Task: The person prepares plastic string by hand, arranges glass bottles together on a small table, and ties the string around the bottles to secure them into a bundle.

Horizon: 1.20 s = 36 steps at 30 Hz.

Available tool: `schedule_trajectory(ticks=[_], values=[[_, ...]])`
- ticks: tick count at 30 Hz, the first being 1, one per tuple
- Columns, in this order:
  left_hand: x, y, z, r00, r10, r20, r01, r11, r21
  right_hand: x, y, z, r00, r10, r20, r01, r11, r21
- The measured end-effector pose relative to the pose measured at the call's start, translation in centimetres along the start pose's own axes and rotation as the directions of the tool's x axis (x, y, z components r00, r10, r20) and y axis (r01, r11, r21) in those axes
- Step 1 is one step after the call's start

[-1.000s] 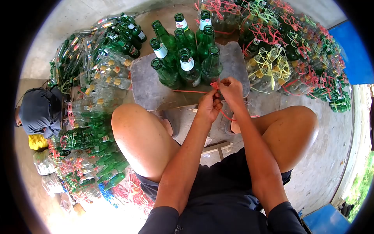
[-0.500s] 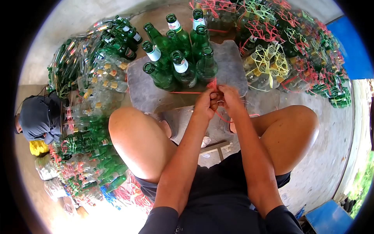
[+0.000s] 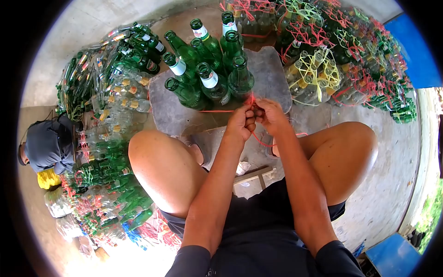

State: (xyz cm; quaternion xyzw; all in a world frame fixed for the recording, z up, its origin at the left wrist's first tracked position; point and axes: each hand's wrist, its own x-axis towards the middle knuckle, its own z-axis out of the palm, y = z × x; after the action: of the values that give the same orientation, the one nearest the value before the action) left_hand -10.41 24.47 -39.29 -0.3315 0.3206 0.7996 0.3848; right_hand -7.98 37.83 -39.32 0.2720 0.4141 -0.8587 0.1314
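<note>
A cluster of several green glass bottles stands upright on a grey slab in front of me. Red plastic twine runs low around the front of the cluster and comes to my hands at its right front corner. My left hand is closed on the twine, its fingers curled. Close beside it, my right hand pinches the twine too. A loose tail of twine hangs below the hands and curves right. Exactly how the strands cross between my fingers is hidden.
Loose green and clear bottles are heaped on the left. Bundles tied with red, yellow and green twine stand at the right. Another person sits at far left near a yellow bag. A wooden frame lies between my feet.
Both hands stay together at the twine, with only a small shift of the fingers. The view has tilted slightly, so the bottles appear a little further left.
</note>
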Motion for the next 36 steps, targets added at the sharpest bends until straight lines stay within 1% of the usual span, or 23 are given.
schedule_trajectory(ticks=[1, 4, 7, 10, 13, 16, 19, 22, 25, 28, 31, 36], values=[[-0.1, 0.0, 0.1, 1.0, 0.002, 0.001, -0.002, 1.0, 0.001, -0.2, 0.2, -0.1, 1.0, -0.01, -0.003, 0.011, 0.999, 0.046], [-0.5, 0.1, 0.4, 1.0, 0.007, -0.006, -0.007, 1.0, 0.015, -0.4, 0.6, -0.1, 0.994, 0.073, -0.085, -0.05, 0.968, 0.246], [-0.4, 0.1, 0.4, 1.0, 0.012, -0.014, -0.012, 0.999, 0.047, -0.7, 0.8, -0.1, 0.991, 0.128, -0.025, -0.115, 0.948, 0.298], [-0.5, 0.3, -0.1, 0.999, 0.016, 0.039, -0.019, 0.997, 0.072, -1.1, 0.9, -0.2, 0.992, 0.125, -0.015, -0.115, 0.95, 0.291], [-0.5, 0.0, 0.3, 0.994, 0.084, -0.064, -0.077, 0.991, 0.105, -1.7, 0.8, 0.3, 0.998, 0.056, -0.002, -0.056, 0.998, -0.03], [-0.3, 0.2, -0.5, 0.998, 0.063, 0.023, -0.064, 0.996, 0.06, -2.9, -0.4, 0.7, 0.992, 0.049, -0.113, -0.034, 0.99, 0.134], [-0.6, 0.1, -0.1, 0.998, 0.065, -0.008, -0.064, 0.995, 0.073, -2.4, 0.2, 0.6, 0.989, 0.009, -0.145, 0.017, 0.985, 0.174], [-0.7, 0.1, 0.0, 0.998, 0.063, 0.024, -0.065, 0.996, 0.063, -1.5, 0.5, 0.7, 0.977, -0.099, -0.19, 0.125, 0.983, 0.133], [-0.4, -0.1, -0.1, 0.996, 0.087, 0.036, -0.089, 0.995, 0.053, -1.1, 0.3, 1.3, 0.976, -0.109, -0.19, 0.139, 0.978, 0.155], [-0.4, -0.3, 0.0, 0.992, 0.129, 0.008, -0.13, 0.991, 0.042, -1.1, 0.0, 1.4, 0.965, -0.134, -0.227, 0.18, 0.964, 0.195], [-0.5, -0.3, 0.4, 0.99, 0.139, 0.026, -0.14, 0.99, 0.016, -0.4, 0.1, 1.4, 0.96, -0.12, -0.252, 0.183, 0.952, 0.245], [-0.5, -0.5, 0.6, 0.985, 0.175, 0.012, -0.175, 0.983, 0.053, 0.3, 0.1, 1.0, 0.964, -0.116, -0.237, 0.192, 0.923, 0.332]])
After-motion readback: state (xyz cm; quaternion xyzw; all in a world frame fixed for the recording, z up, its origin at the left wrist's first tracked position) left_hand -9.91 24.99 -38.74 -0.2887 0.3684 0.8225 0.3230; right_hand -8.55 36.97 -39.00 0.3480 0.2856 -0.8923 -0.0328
